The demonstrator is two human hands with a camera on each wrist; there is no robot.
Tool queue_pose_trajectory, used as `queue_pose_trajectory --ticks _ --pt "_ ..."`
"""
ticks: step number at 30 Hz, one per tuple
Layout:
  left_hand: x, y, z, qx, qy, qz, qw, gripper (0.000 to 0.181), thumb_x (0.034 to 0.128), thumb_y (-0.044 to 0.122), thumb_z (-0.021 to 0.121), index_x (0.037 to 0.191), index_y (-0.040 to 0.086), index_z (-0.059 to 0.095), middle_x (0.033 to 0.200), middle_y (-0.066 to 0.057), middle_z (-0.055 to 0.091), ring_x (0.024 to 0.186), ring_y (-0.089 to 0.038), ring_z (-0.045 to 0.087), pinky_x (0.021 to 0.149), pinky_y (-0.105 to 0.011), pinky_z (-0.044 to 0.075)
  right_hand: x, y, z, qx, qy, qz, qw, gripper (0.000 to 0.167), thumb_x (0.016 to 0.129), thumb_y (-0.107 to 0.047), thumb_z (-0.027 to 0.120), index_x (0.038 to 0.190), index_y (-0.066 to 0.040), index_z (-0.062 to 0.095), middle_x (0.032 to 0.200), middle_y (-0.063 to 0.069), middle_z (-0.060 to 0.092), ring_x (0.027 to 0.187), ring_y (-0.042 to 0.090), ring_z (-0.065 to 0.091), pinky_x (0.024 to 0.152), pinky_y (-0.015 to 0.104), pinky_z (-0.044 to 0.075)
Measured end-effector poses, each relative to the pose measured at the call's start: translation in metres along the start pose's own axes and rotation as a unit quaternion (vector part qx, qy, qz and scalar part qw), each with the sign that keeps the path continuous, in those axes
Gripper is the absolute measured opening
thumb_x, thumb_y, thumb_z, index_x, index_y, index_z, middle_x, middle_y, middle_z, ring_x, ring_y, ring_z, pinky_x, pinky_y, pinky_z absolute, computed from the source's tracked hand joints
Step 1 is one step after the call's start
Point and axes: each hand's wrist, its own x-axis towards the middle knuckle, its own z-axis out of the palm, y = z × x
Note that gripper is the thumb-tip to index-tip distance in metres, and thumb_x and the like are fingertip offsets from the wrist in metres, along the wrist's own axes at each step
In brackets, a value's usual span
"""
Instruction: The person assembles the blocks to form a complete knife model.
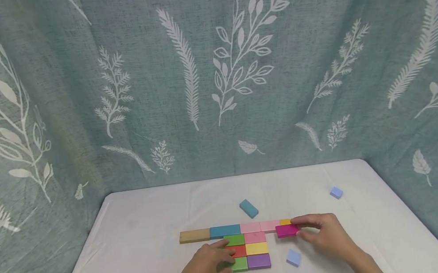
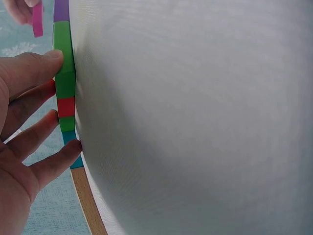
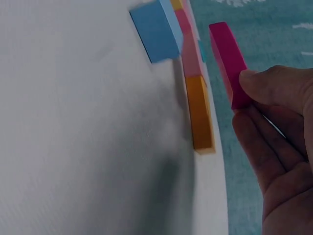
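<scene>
Between thumb and fingers, my right hand (image 1: 327, 234) pinches a magenta block (image 1: 287, 231). In the right wrist view, that block (image 3: 226, 63) is raised off the table near an orange block (image 3: 199, 115) at the row's end. The row also has a wood-coloured block (image 1: 194, 236), a teal block (image 1: 225, 231) and pink blocks (image 1: 250, 227). Below it, two columns hold green (image 1: 239, 264), red (image 1: 239, 251), pink, yellow (image 1: 256, 248) and purple (image 1: 259, 261) blocks. My left hand (image 1: 206, 269) rests its spread, extended fingertips along the columns' left side.
A loose teal block (image 1: 249, 208) lies behind the row. One light blue block (image 1: 293, 257) lies right of the columns, another (image 1: 336, 192) at the back right. A white cloth covers the table (image 1: 139, 216); a leaf-patterned curtain (image 1: 220, 145) hangs behind.
</scene>
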Motion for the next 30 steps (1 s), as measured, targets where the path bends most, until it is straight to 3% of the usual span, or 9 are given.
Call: queue_pose_trajectory --ticks 5,12,30 --pt "-0.001 0.0 -0.001 -0.002 0.008 0.015 0.9999 0.024 0.0911 0.01 0.087 0.114 0.018 0.086 0.132 0.003 0.08 0.142 -0.031 0.066 0.116 -0.054 0.059 0.004 -0.003 0.011 -0.018 -0.02 -0.028 0.9992 0.032 0.091 -0.004 0.087 0.121 -0.015 0.084 0.121 -0.005 0.084 0.117 0.019 0.079 0.1 0.042 0.068" --pt "-0.001 0.0 -0.001 -0.004 0.006 0.011 0.9999 0.023 0.092 0.01 0.086 0.114 0.017 0.086 0.133 0.004 0.079 0.143 -0.03 0.065 0.117 -0.053 0.058 0.009 -0.006 0.02 -0.048 -0.039 -0.048 0.9969 0.036 0.09 -0.003 0.087 0.123 -0.017 0.083 0.122 -0.004 0.083 0.115 0.016 0.08 0.099 0.039 0.068" --pt "-0.001 -0.001 0.0 -0.003 0.01 0.012 0.9999 0.024 0.092 0.01 0.086 0.115 0.019 0.086 0.132 0.005 0.08 0.142 -0.03 0.065 0.116 -0.054 0.058 0.016 -0.009 0.025 -0.087 -0.07 -0.046 0.9927 0.035 0.09 -0.008 0.088 0.12 -0.025 0.082 0.12 -0.011 0.083 0.118 0.018 0.078 0.104 0.045 0.065"
